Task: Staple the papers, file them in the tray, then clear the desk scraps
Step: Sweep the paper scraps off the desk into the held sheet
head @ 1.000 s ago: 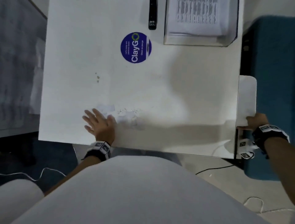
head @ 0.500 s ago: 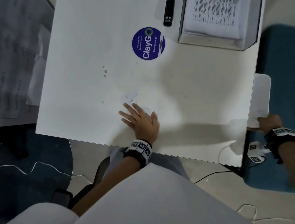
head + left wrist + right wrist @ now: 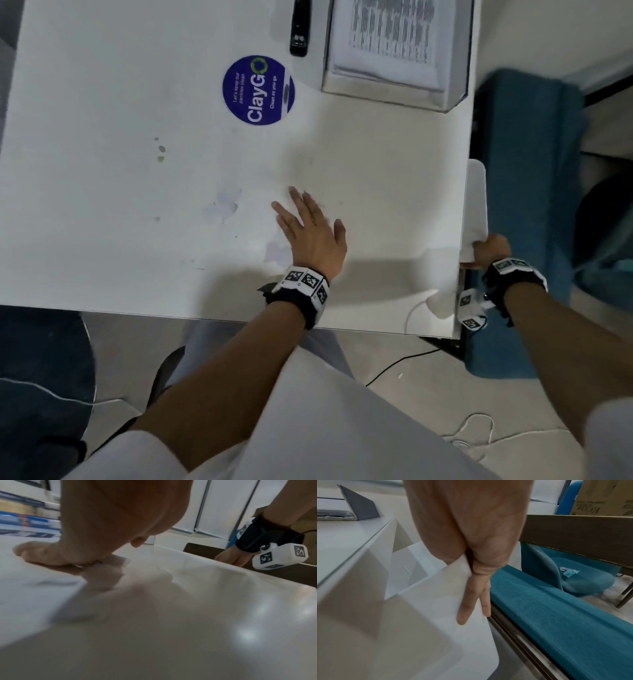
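Scraps [image 3: 278, 251] of paper lay under and just left of the flat, straight-fingered left hand [image 3: 310, 233], low centre of the head view. At the desk's [image 3: 376, 164] right edge the right hand [image 3: 491, 251] pinched a white container [image 3: 476, 202], catching side. Farther up, more scraps [image 3: 224, 205] lay left of the fingers, and the filed papers [image 3: 387, 37] sat in the tray [image 3: 383, 92], upper right.

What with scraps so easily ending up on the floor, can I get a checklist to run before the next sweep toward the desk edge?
1. Papers filed in tray: ok.
2. Stapler clear of the sweep path: ok.
3. Left hand flat on desk: ok.
4. Right hand grips white container at the desk edge: ok.
5. All scraps ahead of the sweeping hand: not ok, some lie to its left.
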A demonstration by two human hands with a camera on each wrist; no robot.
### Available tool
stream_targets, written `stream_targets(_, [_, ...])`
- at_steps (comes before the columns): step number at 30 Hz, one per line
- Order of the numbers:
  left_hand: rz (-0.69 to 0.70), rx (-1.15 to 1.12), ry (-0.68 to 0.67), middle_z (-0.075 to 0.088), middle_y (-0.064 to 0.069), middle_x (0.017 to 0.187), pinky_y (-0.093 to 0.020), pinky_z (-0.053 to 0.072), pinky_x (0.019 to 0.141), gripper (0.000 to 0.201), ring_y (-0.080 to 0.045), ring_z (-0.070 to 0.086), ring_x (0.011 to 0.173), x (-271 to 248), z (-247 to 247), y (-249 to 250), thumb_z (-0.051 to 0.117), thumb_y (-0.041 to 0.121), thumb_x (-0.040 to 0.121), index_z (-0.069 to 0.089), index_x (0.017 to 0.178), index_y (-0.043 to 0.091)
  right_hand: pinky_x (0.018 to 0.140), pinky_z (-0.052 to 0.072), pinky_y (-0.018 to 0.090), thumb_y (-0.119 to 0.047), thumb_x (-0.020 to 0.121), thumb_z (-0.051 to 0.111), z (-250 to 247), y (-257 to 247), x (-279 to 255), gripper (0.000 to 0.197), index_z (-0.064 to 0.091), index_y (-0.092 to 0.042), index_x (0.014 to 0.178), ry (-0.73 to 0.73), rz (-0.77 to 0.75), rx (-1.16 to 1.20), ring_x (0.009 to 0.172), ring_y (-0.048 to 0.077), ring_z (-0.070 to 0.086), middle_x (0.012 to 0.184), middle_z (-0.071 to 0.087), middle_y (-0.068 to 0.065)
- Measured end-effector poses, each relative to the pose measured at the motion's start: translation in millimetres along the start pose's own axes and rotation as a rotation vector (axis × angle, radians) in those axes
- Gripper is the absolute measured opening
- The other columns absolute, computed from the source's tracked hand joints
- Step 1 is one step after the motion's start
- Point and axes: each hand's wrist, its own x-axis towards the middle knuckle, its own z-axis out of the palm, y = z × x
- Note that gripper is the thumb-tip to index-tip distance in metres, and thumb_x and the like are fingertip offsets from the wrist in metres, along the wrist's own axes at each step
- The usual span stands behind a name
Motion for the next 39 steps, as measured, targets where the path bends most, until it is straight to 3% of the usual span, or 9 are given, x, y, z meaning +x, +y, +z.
stream_targets(7, [0.273,0.019,0.008,-0.011,-0.016,0.16,-0.052,-0.007,0.117,0.068,-0.034,-0.013,0.147,-7.5,-31.2,2.7,0.031,0.036,0.099,0.004,0.15,0.001,0.091,0.049,0.05,0.001,0.087,0.046,2.4,-7.6,-13.7,0.032,0.054,0.015,0.113,-0.006,-0.045,-0.104,0.107,0.047,0.057,0.118,0.059,0.032])
stream_targets(15, [-0.135,-0.008,0.193,-0.008,-0.019,0.16,-0.057,-0.004,0.118,0.065,-0.038,-0.01,0.147,2.9,-104.9,-144.3,0.03,0.028,0.1,-0.002,0.149,-0.001,0.092,0.049,0.047,0.001,0.085,0.044,3.6,-4.6,-10.4,0.031,0.057,0.007,0.112,-0.032,-0.024,-0.02,0.107,0.038,0.059,0.116,0.061,0.022])
stream_targets(20, [-0.283,0.015,0.105,-0.009,-0.031,0.156,-0.059,-0.001,0.117,0.075,-0.048,-0.009,0.144,23.1,-73.3,-95.9,0.034,0.037,0.097,0.002,0.148,-0.007,0.085,0.045,0.04,0.005,0.088,0.041,-3.0,-16.6,-29.5,0.035,0.054,0.009,0.12,-0.016,-0.053,-0.052,0.113,0.043,0.055,0.125,0.057,0.029])
stream_targets(22, [-0.299,-0.005,0.071,-0.01,-0.033,0.155,-0.058,-0.001,0.117,0.078,-0.049,-0.01,0.143,23.5,-56.3,-61.8,0.033,0.041,0.095,0.001,0.147,-0.008,0.069,0.045,0.03,0.007,0.089,0.038,-5.7,-21.0,-36.9,0.037,0.05,0.009,0.124,-0.032,-0.049,-0.033,0.115,0.044,0.053,0.129,0.054,0.028])
stream_targets(25, [-0.197,0.015,0.035,-0.011,-0.034,0.154,-0.061,0.0,0.117,0.08,-0.05,-0.011,0.143,26.1,-34.0,-22.2,0.029,0.046,0.095,0.0,0.148,-0.006,0.046,0.039,0.026,0.009,0.091,0.035,-8.8,-27.7,-44.7,0.039,0.046,0.009,0.128,-0.058,-0.041,-0.009,0.116,0.044,0.051,0.132,0.05,0.028])
stream_targets(29, [-0.003,0.072,-0.024,-0.012,-0.03,0.155,-0.062,0.0,0.117,0.074,-0.052,-0.013,0.141,24.5,-11.5,15.3,0.027,0.045,0.096,0.002,0.149,-0.001,0.071,0.041,0.031,0.006,0.09,0.038,-8.5,-24.2,-35.0,0.038,0.047,0.009,0.127,-0.039,-0.047,-0.055,0.115,0.044,0.053,0.131,0.052,0.028])
stream_targets(32, [0.154,0.103,-0.092,-0.012,-0.022,0.158,-0.058,-0.002,0.119,0.07,-0.049,-0.015,0.142,15.8,-2.9,27.5,0.027,0.041,0.098,0.002,0.15,0.001,0.074,0.042,0.035,0.005,0.09,0.039,-10.2,-26.9,-34.6,0.038,0.048,0.008,0.126,-0.059,-0.031,-0.078,0.112,0.045,0.054,0.13,0.053,0.028])
stream_targets(36, [0.297,0.168,-0.064,-0.011,-0.014,0.16,-0.055,-0.004,0.12,0.069,-0.033,-0.012,0.148,2.9,-28.4,4.0,0.026,0.041,0.098,0.001,0.15,0.003,0.075,0.042,0.036,0.005,0.09,0.04,-12.2,-31.0,-37.7,0.038,0.047,0.008,0.127,-0.052,-0.024,-0.109,0.114,0.046,0.052,0.131,0.052,0.029])
stream_targets(39, [0.201,0.083,0.042,-0.011,-0.01,0.161,-0.046,-0.011,0.115,0.069,-0.029,-0.013,0.148,-21.5,-66.1,-62.8,0.022,0.043,0.097,-0.004,0.151,0.008,0.064,0.041,0.035,0.006,0.091,0.038,-14.5,-36.8,-42.2,0.038,0.044,0.012,0.128,-0.057,-0.038,-0.112,0.114,0.048,0.052,0.131,0.05,0.03])
